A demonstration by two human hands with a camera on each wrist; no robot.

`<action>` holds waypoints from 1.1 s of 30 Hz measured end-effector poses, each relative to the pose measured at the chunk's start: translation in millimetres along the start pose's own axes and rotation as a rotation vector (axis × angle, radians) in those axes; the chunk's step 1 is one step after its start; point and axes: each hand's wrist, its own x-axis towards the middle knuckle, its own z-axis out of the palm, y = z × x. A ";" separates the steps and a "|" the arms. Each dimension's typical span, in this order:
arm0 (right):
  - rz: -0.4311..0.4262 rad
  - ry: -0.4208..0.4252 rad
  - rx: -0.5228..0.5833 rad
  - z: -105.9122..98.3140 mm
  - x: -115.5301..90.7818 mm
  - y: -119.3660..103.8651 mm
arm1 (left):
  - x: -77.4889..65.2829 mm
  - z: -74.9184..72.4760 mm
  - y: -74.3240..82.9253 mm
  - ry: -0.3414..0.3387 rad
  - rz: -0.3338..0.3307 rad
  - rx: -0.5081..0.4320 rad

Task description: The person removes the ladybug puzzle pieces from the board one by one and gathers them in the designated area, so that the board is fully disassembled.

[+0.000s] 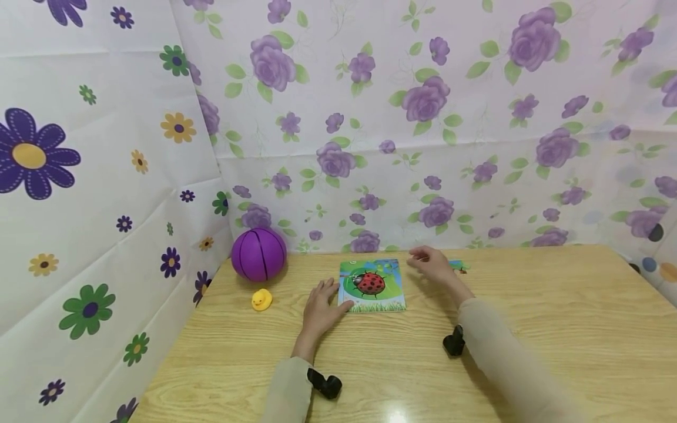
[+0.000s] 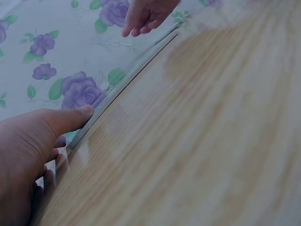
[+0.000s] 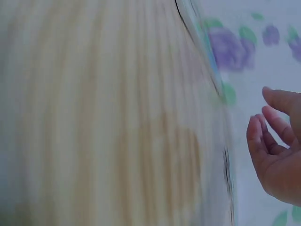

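The ladybug book (image 1: 371, 286) lies flat on the counter (image 1: 386, 358), touched along its left side by the spread left hand (image 1: 320, 307), and might pivot under an uneven push, the loosely curved, empty right hand (image 1: 432, 265) hovering apart

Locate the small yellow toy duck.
In the head view, the duck sits toward the left on the light wood-grain table, just in front of the round, black-lined purple ball and left of the left hand.
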 end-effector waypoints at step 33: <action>-0.024 -0.122 -0.281 41.3 18.5 -22.5 | -0.2 -1.0 -0.5 0.003 0.008 -0.020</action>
